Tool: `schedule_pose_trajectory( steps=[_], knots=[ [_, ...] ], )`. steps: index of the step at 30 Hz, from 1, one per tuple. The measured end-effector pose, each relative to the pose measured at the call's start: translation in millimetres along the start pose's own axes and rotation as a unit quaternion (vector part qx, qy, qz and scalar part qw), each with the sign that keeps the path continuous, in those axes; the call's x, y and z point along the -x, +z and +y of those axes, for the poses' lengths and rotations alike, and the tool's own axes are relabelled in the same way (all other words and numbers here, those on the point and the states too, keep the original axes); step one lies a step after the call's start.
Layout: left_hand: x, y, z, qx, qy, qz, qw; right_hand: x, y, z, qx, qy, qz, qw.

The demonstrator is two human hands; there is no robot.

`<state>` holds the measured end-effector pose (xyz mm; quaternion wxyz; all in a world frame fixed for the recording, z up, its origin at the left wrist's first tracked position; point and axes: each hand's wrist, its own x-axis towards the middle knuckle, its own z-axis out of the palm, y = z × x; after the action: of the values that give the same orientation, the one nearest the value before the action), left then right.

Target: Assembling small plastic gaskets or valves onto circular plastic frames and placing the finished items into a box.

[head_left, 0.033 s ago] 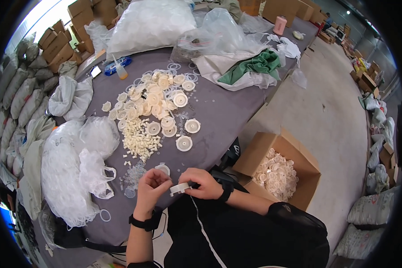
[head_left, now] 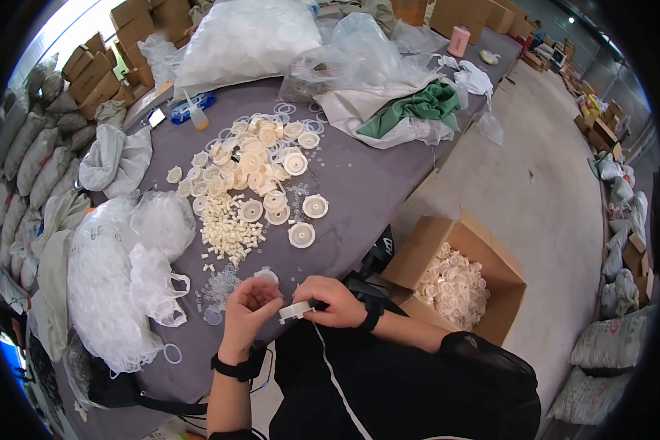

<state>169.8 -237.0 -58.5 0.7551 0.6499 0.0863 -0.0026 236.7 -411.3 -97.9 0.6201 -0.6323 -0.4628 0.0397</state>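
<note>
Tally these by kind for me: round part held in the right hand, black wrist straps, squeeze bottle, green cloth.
Round white part in right hand: 1
Black wrist straps: 2
Squeeze bottle: 1
Green cloth: 1
Total: 5

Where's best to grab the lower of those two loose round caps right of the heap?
Probably pinch the cap by its outer rim, coming from the right: it appears to lie flat, with its round edge exposed, while the heap lies to its left.

head cam, left one of the pair | fisheye, bendy rim | aimed down at left hand [head_left: 252, 301] and right hand [head_left: 331, 302], kinda close | tabletop [head_left: 367, 176] mid-frame, floor [head_left: 524, 176] off right
</note>
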Motion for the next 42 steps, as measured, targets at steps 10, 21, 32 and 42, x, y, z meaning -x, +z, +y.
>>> schedule_pose_trajectory(
  steps=[10,21,32,42],
  knots=[
    [19.1,14.1,20.2,-0.193,0.056,-0.036,0.979,2.7,-10.2,-19.3,0.164,-0.151,-0.016,0.975],
    [30.7,38.9,-14.1,0.122,0.03,0.075,0.989,12.0,-3.2,-16.8,0.12,-0.099,0.036,0.987],
    [24.8,60.7,-13.6,0.208,0.098,0.166,0.959,18.2,9.4,-19.2,-0.131,0.118,0.099,0.979],
    [37.7,57.7,-11.4,0.119,0.163,0.155,0.967,20.3,11.7,-23.4,-0.22,0.15,0.069,0.961]
  ],
)
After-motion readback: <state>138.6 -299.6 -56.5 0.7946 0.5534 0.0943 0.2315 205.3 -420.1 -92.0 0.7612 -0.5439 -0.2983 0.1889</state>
